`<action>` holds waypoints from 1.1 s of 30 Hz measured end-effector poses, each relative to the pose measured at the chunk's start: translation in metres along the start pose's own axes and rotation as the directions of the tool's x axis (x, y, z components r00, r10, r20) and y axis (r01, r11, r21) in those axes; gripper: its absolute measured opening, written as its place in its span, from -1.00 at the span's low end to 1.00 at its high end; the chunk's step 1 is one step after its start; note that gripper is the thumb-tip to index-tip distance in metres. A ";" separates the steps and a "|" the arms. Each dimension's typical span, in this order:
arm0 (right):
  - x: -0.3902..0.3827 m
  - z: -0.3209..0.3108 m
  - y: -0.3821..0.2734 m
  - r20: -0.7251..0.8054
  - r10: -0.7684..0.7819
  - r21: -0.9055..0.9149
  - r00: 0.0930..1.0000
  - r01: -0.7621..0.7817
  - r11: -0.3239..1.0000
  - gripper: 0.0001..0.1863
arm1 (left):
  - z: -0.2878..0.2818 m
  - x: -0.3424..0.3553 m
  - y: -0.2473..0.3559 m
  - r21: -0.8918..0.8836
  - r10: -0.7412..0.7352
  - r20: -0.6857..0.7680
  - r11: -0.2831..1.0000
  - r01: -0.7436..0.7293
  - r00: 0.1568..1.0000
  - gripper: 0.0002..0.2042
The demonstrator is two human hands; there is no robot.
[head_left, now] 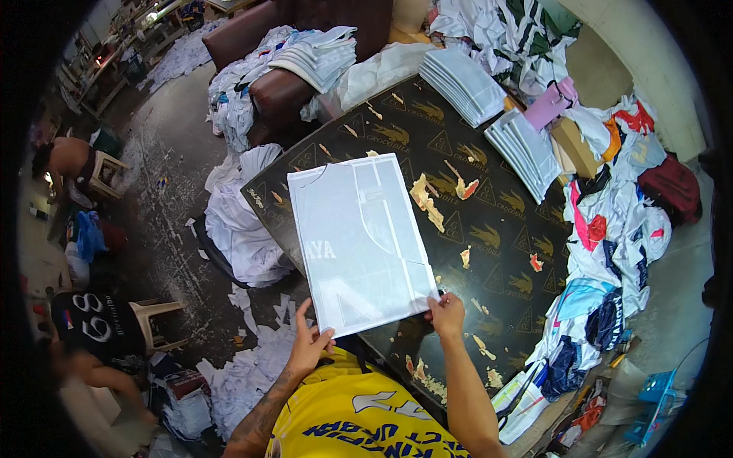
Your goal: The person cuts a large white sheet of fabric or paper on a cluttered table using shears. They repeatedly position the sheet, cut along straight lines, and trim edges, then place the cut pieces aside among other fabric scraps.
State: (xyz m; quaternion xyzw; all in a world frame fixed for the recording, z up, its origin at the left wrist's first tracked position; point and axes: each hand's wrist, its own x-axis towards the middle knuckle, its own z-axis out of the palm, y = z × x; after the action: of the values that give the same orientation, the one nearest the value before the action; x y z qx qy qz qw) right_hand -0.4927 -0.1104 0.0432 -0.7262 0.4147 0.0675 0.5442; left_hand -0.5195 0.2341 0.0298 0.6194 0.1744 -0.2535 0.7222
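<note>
A flat, neatly folded white jersey [355,237] lies over the near left part of a dark table [496,263], its print showing faintly through the cloth. Its near left corner is pinched by my left hand [309,343], thumb on top. At the near right corner, my right hand [447,314] grips the edge between thumb and fingers. Whatever lies under the jersey is hidden. Farther back on the table are two stacks of similar folded white garments, one stack [462,85] behind the other stack [523,153].
A pink bottle [550,105] and brown box [578,146] stand beside the stacks. Loose clothes [603,252] heap along the table's right side. White cloth piles [244,221] lie on the left floor, near a brown sofa [282,99]. Two other people sit at far left, one in a black shirt [95,332].
</note>
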 end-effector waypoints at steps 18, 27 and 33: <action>0.134 0.158 -0.128 -0.075 -0.487 -0.722 0.870 0.289 0.628 -0.47 | -0.030 0.194 0.129 0.982 0.602 0.000 0.151 -0.114 0.798 -0.48; 0.188 -0.103 -0.232 -0.688 -0.582 -0.448 0.434 0.378 0.811 -0.78 | 0.269 0.363 0.295 0.374 0.616 0.543 0.431 -0.821 0.570 -0.66; 0.289 -0.245 -0.282 -0.826 -0.494 -0.373 0.270 0.395 0.839 -0.70 | 0.495 0.453 0.371 0.204 0.764 0.588 0.179 -0.962 0.267 -0.71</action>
State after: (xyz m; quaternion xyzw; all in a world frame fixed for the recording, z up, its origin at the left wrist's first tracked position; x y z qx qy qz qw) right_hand -0.2015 -0.4524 0.1896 -0.7551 0.4152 -0.4679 0.1961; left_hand 0.0329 -0.2820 0.1576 0.7170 -0.4281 0.0687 0.5458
